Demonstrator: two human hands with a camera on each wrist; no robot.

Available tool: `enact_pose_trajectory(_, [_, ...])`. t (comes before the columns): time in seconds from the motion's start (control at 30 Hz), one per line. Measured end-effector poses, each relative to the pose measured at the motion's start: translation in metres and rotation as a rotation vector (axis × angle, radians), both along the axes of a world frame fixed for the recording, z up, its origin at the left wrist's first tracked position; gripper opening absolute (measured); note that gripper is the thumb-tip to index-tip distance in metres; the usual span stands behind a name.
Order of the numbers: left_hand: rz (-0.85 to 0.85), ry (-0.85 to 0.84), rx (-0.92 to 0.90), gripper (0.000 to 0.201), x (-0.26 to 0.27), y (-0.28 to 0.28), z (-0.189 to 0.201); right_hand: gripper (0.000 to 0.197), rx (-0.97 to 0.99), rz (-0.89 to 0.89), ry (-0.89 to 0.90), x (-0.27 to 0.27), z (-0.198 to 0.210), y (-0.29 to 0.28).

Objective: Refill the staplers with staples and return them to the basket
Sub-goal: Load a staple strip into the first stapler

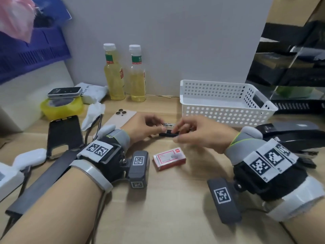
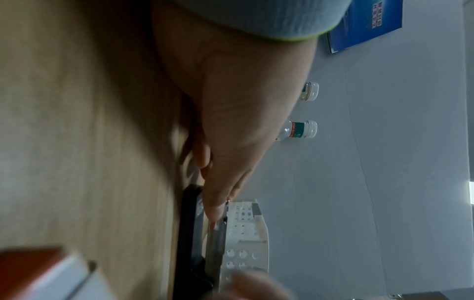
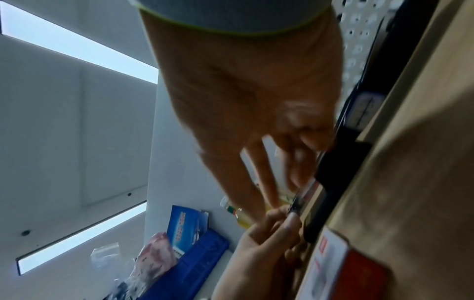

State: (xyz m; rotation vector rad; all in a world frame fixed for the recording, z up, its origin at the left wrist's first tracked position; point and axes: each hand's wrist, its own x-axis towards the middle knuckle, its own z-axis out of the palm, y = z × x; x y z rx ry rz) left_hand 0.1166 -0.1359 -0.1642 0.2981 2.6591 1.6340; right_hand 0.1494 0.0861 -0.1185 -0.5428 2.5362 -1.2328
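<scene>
A small black stapler (image 1: 168, 134) lies opened on the wooden desk (image 1: 167, 199) in the head view, its silver magazine (image 1: 169, 124) raised. My left hand (image 1: 159, 128) pinches the magazine's left end; the left wrist view has the thumb tip on the metal rail (image 2: 218, 241). From the right, my right hand (image 1: 177, 132) has its fingers curled round the stapler, touching the black body (image 3: 333, 168) in the right wrist view. A red and white staple box (image 1: 169, 158) lies just in front of both hands. The white perforated basket (image 1: 226, 110) stands behind the right hand.
A larger black stapler (image 1: 290, 136) lies at the right edge beside my right wrist. Two bottles (image 1: 114, 73) of yellow liquid stand at the back wall. Phones (image 1: 65, 132), a yellow tape roll (image 1: 61, 108) and tissues (image 1: 93, 113) crowd the left side.
</scene>
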Motion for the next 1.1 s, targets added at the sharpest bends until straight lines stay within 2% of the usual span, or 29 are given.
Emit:
enact_pose_trajectory(0.07, [-0.041, 0.011, 0.019, 0.025, 0.000, -0.004, -0.003, 0.040, 0.280, 0.184, -0.064, 0.003, -0.008, -0.008])
enact_pose_trajectory(0.13, [-0.057, 0.020, 0.027, 0.027, 0.001, -0.004, -0.004, 0.042, 0.352, 0.182, -0.058, 0.003, -0.014, -0.011])
enact_pose_trajectory(0.23, [-0.043, 0.026, 0.060, 0.024, 0.008, -0.001, -0.002, 0.037, 0.263, 0.096, -0.100, 0.005, -0.013, -0.007])
enact_pose_trajectory(0.4, [-0.023, 0.039, 0.091, 0.028, 0.028, 0.005, -0.001, 0.037, 0.189, -0.101, -0.041, 0.017, -0.013, 0.016])
enact_pose_trajectory(0.57, [-0.220, 0.033, -0.145, 0.035, 0.038, 0.009, 0.006, 0.028, 0.042, -0.221, -0.068, 0.020, -0.025, 0.035])
enact_pose_trajectory(0.67, [-0.230, 0.045, -0.275, 0.047, 0.042, 0.013, 0.009, 0.025, -0.049, -0.231, -0.086, 0.018, -0.026, 0.038])
enact_pose_trajectory(0.87, [-0.168, 0.107, -0.331, 0.031, 0.050, 0.025, 0.009, 0.023, -0.155, -0.210, -0.078, 0.017, -0.032, 0.044])
enact_pose_trajectory(1.0, [-0.168, 0.155, -0.358, 0.032, 0.055, 0.031, 0.009, 0.028, -0.347, -0.190, -0.172, 0.021, -0.033, 0.040])
enact_pose_trajectory(1.1, [-0.166, 0.176, -0.383, 0.035, 0.059, 0.036, 0.011, 0.025, -0.340, -0.205, -0.149, 0.022, -0.034, 0.035])
